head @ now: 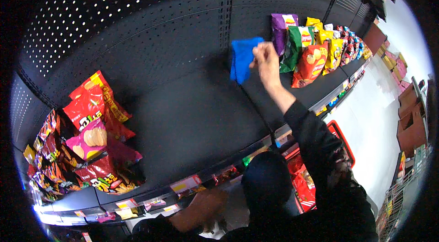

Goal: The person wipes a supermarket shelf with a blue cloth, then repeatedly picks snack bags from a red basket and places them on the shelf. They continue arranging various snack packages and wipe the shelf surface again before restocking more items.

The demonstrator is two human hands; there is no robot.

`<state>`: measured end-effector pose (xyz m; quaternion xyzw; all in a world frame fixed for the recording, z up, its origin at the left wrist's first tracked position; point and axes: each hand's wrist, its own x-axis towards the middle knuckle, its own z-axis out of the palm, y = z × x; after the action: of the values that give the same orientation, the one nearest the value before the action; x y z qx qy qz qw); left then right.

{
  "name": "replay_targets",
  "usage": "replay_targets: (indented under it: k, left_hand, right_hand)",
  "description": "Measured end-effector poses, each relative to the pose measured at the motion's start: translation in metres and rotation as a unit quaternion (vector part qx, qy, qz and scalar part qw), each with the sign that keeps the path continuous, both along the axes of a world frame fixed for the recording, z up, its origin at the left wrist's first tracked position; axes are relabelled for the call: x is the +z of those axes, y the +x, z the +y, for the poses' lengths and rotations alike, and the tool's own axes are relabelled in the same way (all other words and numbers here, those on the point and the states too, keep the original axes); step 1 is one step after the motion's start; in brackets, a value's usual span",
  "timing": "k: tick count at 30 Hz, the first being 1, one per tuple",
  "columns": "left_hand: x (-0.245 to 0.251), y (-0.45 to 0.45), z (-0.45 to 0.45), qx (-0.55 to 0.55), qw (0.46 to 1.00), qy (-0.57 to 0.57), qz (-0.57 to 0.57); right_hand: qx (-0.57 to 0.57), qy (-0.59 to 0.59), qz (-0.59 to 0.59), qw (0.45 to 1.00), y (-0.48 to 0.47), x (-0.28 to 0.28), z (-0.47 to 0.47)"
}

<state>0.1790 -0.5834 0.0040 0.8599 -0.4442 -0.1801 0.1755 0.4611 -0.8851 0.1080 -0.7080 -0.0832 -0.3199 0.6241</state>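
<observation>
My right hand (268, 65) reaches over a black store shelf (192, 111). Its fingers are bent and closed on the edge of a plain blue cloth (244, 59), which hangs by the back panel. Just right of this hand stand a green chip bag (291, 50), a purple one (279, 32) and an orange-red one (311, 65). Lower down, in shadow in front of the shelf edge, is my left hand (202, 209). It is dim and blurred, so its fingers and anything in them are unclear.
Several red and purple snack bags (91, 139) stand at the shelf's left. A price rail (185, 185) runs along the front. Below right is a red basket (343, 142) with snack bags (303, 180). Brown cartons (411, 125) and a wire cart (398, 194) stand across the aisle.
</observation>
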Motion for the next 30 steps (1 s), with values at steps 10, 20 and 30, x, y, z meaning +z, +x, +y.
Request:
replay_targets:
  k: [10, 20, 30]
  left_hand:
    - [0.021, 0.005, 0.010, -0.039, 0.997, 0.051, 0.032]
    - [0.014, -0.004, 0.015, 0.112, 0.959, -0.059, 0.254]
    - [0.008, -0.010, 0.021, -0.040, 0.999, -0.008, -0.012]
  right_hand:
    - [-0.264, -0.140, -0.091, 0.950, 0.138, 0.127, -0.035]
    - [-0.273, -0.163, 0.124, 0.940, 0.155, -0.017, -0.032]
    - [-0.091, 0.023, 0.219, 0.971, 0.166, -0.040, -0.028]
